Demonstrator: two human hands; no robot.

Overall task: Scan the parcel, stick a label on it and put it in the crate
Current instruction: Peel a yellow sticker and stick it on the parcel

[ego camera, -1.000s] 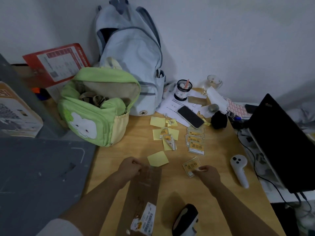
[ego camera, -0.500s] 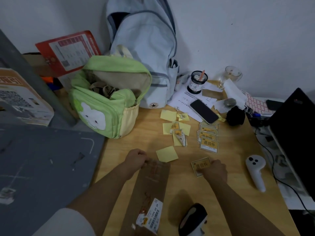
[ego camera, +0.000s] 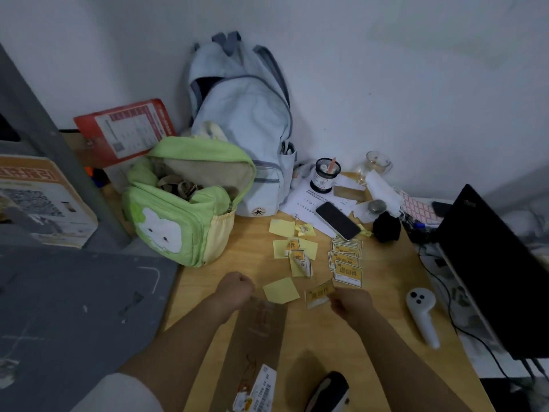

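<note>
A long brown parcel [ego camera: 255,346] lies on the wooden table [ego camera: 386,316], with a white barcode sticker [ego camera: 261,391] near its close end. My left hand [ego camera: 234,288] grips the parcel's far end. My right hand [ego camera: 352,301] pinches one corner of a yellow label [ego camera: 319,294] and holds it tilted just off the table, to the right of the parcel. More yellow labels [ego camera: 346,263] lie stacked beyond it. A black and white scanner [ego camera: 329,392] rests at the bottom edge, between my forearms.
A green backpack [ego camera: 184,209] and a pale blue backpack [ego camera: 246,123] stand at the back left. Yellow backing papers [ego camera: 292,251], a phone [ego camera: 337,221], a pen cup [ego camera: 325,175], a white controller [ego camera: 421,316] and a black laptop [ego camera: 493,272] crowd the rest.
My right hand has closed on the single yellow label and lifted its edge off the table. My left hand stays on the parcel's far end. The view has shifted.
</note>
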